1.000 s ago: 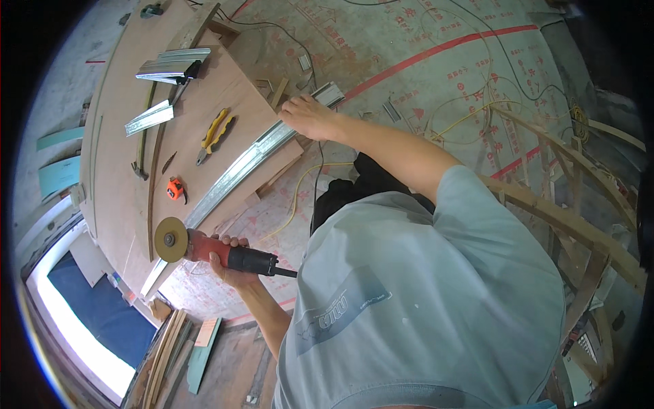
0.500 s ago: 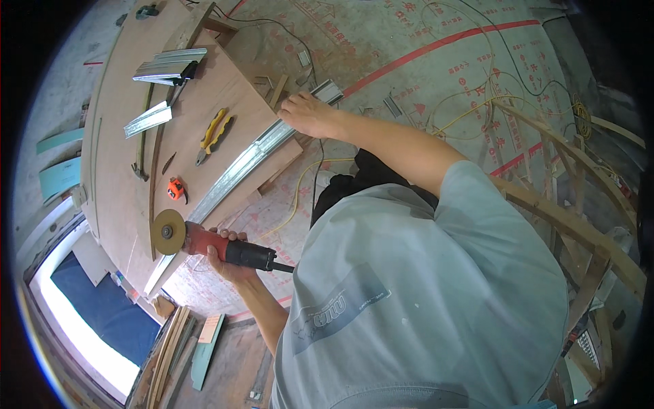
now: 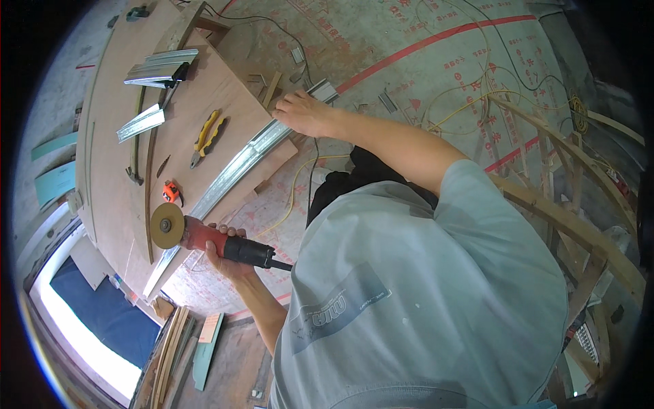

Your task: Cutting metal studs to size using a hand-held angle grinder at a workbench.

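Observation:
In my left hand (image 3: 228, 255) is a red and black angle grinder (image 3: 208, 236), its round tan disc (image 3: 167, 225) pointing to the left. The disc hangs over or beside the lower part of a long, shiny metal channel (image 3: 235, 168); I cannot tell whether they touch. This channel lies slantwise along the near edge of a wooden board (image 3: 225, 88). Towards its far end, my right hand (image 3: 300, 112) grips the channel with bent fingers over its edge. Beside the channel on the board are an orange tape measure (image 3: 172, 192) and yellow-handled pliers (image 3: 206, 138).
Further left lie a hammer (image 3: 133, 174) and several short metal channel pieces (image 3: 162, 68). A yellow cord (image 3: 293, 198) runs over the printed floor covering. Timber framing (image 3: 565, 211) stands at the right; timber strips (image 3: 170, 351) lie at the lower left.
The whole view has shifted slightly, so the board and its tools sit a little further left. The grinder's disc appears slightly nearer the tape measure. Both hands keep their holds.

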### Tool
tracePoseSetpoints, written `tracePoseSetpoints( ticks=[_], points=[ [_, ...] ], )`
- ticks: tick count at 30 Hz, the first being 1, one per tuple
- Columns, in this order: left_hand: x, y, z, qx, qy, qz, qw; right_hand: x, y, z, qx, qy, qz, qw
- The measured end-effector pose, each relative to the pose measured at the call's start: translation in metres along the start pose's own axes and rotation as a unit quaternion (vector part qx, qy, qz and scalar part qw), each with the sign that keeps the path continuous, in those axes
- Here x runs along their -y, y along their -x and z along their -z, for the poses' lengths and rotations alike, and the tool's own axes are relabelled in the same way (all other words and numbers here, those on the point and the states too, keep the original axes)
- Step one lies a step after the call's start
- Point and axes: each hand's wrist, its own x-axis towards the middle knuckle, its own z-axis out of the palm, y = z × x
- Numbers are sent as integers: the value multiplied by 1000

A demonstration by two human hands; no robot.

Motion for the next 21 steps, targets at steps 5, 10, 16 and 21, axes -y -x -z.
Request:
tracePoseSetpoints(
  ticks=[5,10,16,21],
  points=[
    [-1,-9,-3,4,2,13,1000,-4,-4,7,16,-5,0,1000],
    [-1,-15,-8,11,-51,22,998,-6,-3,3,21,-22,0,1000],
    [4,-26,-14,3,-116,42,992,-5,-5,8,81,5,4,997],
    [19,-40,-6,-11,-148,64,987,-8,-1,0,33,-5,18,999]
  ],
)
